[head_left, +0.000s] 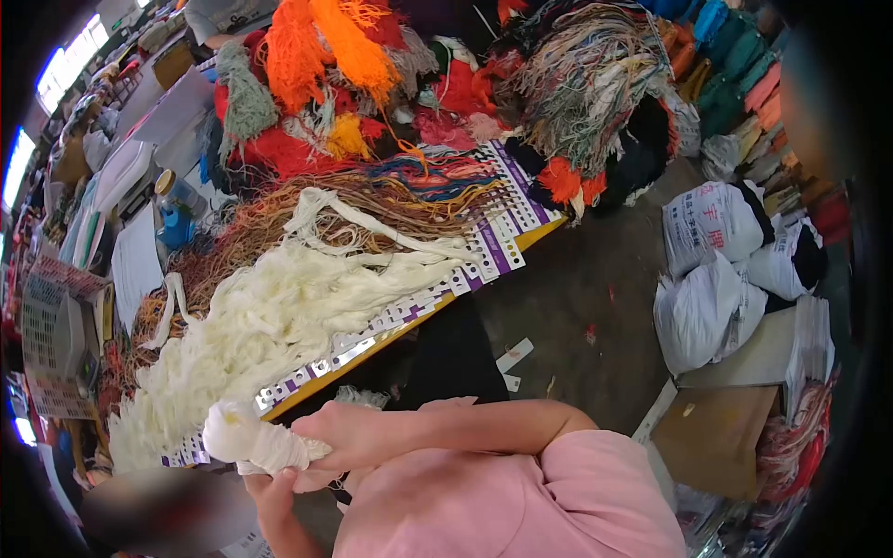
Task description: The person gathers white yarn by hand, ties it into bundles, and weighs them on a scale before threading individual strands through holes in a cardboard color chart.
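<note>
Both hands grip one cream yarn bundle (256,442) at 7 o'clock: right hand (349,437) closed around it, left hand (274,493) supporting below. A big cream yarn pile (270,325) on the counter (507,251) seems unbundled yet.

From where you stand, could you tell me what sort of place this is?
Probably a yarn or textile sample workshop. Cream yarn and heaps of coloured yarn cover the table, over rows of sample cards, and the right hand grips a white yarn bundle.

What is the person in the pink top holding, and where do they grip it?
A bundle of cream yarn. The right hand is closed round one end of it; the left hand sits just beneath, and its grip cannot be told.
</note>
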Tool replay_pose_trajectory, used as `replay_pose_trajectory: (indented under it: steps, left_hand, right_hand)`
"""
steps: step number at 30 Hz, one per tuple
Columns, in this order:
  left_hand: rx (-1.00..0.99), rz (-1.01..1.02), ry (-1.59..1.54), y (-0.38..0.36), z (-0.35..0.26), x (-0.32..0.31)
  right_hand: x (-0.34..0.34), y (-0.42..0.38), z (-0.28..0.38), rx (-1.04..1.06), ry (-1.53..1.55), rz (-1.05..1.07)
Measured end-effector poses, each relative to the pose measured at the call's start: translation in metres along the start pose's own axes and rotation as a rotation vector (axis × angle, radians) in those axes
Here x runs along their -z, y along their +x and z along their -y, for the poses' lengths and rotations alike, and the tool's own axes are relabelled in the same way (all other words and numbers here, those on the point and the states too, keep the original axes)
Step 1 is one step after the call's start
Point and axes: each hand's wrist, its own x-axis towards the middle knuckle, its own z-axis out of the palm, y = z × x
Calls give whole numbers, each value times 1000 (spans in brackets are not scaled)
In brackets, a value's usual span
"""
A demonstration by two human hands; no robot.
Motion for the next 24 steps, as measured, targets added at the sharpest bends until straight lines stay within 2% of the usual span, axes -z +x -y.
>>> replay_pose_trajectory:
  steps: [2, 3, 5, 9, 12, 14, 17, 21, 23, 24]
  left_hand:
    - [119, 190, -66, 8, -4, -9]
    - [119, 201, -64, 12, -6, -15]
    - [141, 361, 72, 17, -9, -25]
    - [247, 349, 73, 22, -2, -33]
    - [292, 297, 93, 23, 2, -35]
    - [264, 270, 47, 22, 6, -34]
    - [312, 264, -21, 24, 5, -26]
    - [258, 189, -45, 29, 1, -34]
    - [294, 211, 18, 35, 1, -34]
    - [313, 274, 93, 38, -4, -38]
  right_hand:
    - [-1, 0, -21, 104, 37, -148]
    - [1, -2, -26, 105, 35, -158]
    - [6, -6, -31, 33, 91, -175]
    - [20, -21, -30, 162, 171, -189]
    - [20, -17, -39, 226, 121, -317]
    - [21, -13, -33, 43, 220, -311]
    - [26, -14, -28, 26, 189, -322]
    - [23, -3, -47, 81, 274, -251]
    - [26, -6, -40, 53, 318, -252]
    - [35, -13, -28, -28, 356, -191]
